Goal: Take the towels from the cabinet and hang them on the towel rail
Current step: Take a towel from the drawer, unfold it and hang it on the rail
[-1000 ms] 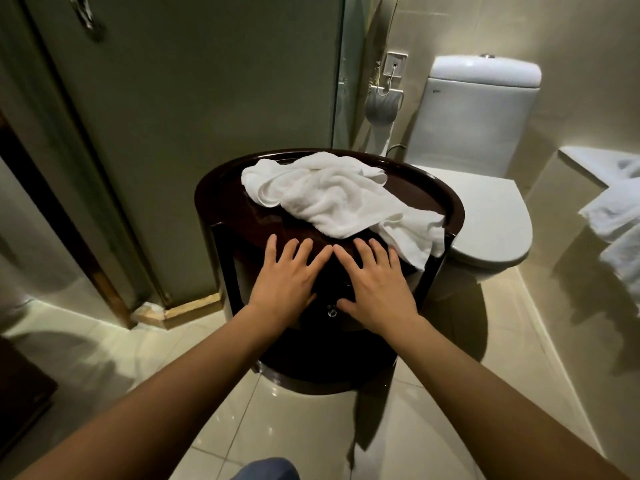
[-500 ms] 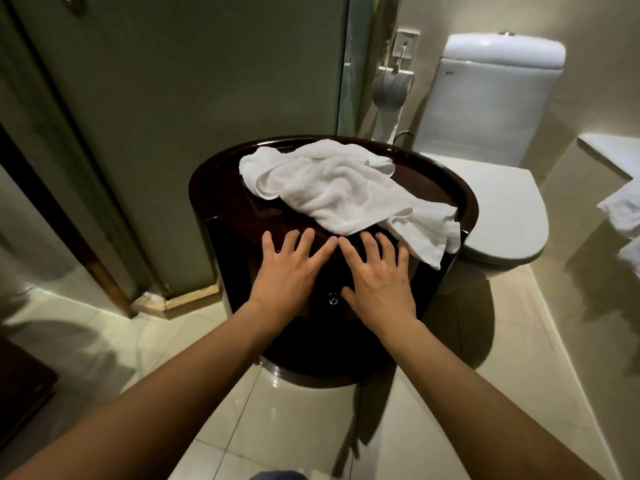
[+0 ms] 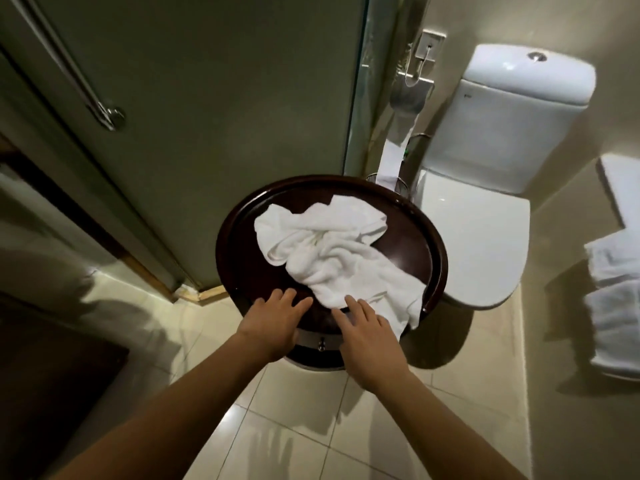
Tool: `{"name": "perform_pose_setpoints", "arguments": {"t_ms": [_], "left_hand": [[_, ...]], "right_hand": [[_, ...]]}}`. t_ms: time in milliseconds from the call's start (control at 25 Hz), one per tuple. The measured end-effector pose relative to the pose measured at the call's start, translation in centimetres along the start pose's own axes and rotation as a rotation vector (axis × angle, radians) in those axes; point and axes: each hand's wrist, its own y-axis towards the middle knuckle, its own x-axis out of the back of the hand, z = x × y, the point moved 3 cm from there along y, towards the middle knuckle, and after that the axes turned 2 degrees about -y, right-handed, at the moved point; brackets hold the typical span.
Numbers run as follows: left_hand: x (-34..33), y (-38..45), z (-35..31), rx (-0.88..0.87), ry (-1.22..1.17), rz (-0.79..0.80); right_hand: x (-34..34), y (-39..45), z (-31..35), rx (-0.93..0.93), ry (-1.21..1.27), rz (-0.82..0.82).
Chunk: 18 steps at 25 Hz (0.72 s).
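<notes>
Toilet [image 3: 485,216], perhaps paper roll [image 3: 410,95] beside

White towel [image 3: 329,251] lies crumpled across the top of the round dark wooden cabinet [image 3: 242,247], bunched in loose folds, one end spilling over the near right rim and hanging down the front. The cabinet stands on the tiled floor, its raised lip running round the top, a small metal knob [image 3: 322,344] on its front. More white towels [image 3: 616,306] hang at far right.
</notes>
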Motion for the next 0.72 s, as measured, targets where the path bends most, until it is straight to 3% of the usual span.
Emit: {"name": "perform_pose_setpoints", "arguments": {"t_ms": [120,280,720], "left_hand": [[6.4,-0.3,1.4,0.021,-0.069,0.031],[10.0,3.4,3.9,0.055,-0.109,0.027],[3.9,20.0,6.0,0.004,-0.154,0.157]], "right_hand": [[6.3,0.8,-1.6,-0.018,-0.012,0.041],[9.6,5.6,-4.2,-0.008,-0.043,0.131],[4.9,20.4,-8.3,-0.030,-0.126,0.280]]}}
